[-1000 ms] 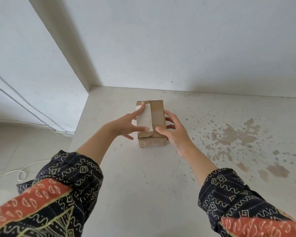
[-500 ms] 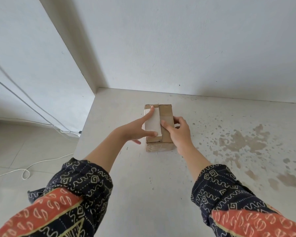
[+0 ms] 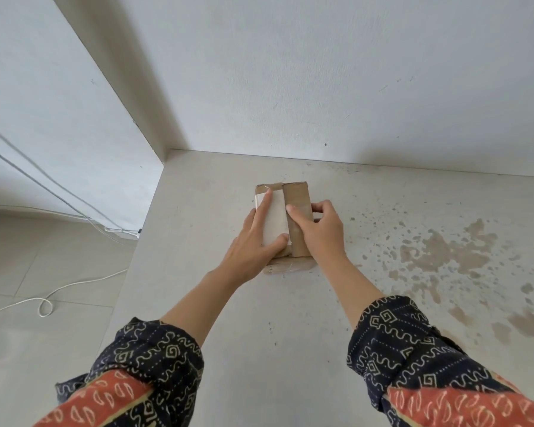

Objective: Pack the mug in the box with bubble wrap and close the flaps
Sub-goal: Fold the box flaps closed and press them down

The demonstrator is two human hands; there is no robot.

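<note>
A white cable (image 3: 48, 298) lies looped on the tiled floor (image 3: 28, 272) well to the left of the box, below the edge of the counter (image 3: 228, 318). The left hand (image 3: 253, 241) lies flat on the left half of the box's top, fingers stretched out and pressed on the white-faced flap (image 3: 275, 220), index tip near the box's far left corner and thumb laid across the flap's near end. The cardboard box (image 3: 290, 263) stands on the pale counter, its far end towards the wall (image 3: 321, 87), with all its flaps folded down. The brown flap (image 3: 296, 195) covers the right half of the top, its edge touching the white one along the middle. The right hand (image 3: 318, 229) is on the box's right side, thumb pressed on the brown flap near the seam, the other fingers curled around the right edge. The mug and bubble wrap are hidden. Brownish stains (image 3: 444, 251) spread over the counter well to the right of the box.
</note>
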